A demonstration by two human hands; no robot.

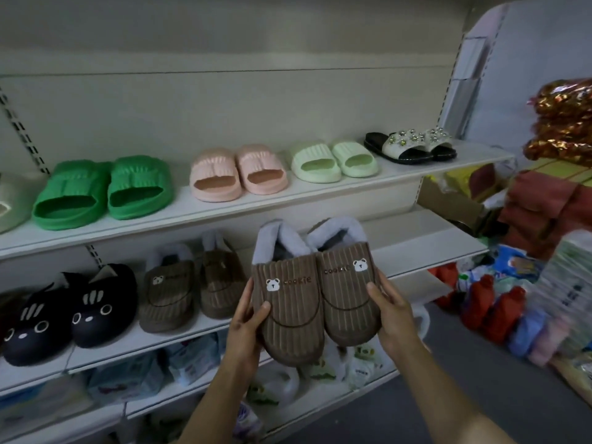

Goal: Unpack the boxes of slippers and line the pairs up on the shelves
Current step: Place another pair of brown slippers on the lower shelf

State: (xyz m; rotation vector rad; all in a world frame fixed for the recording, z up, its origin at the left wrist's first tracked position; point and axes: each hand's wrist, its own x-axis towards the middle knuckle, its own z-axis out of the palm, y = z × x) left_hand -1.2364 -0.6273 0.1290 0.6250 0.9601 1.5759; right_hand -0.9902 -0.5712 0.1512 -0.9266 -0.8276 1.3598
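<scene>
At lower centre of the frame, in front of the middle shelf, a pair of brown corduroy slippers with grey fleece lining and bear "cookie" badges is held side by side. The left hand and right hand each curl a grip round an outer edge. Fingers underneath are hidden.
</scene>
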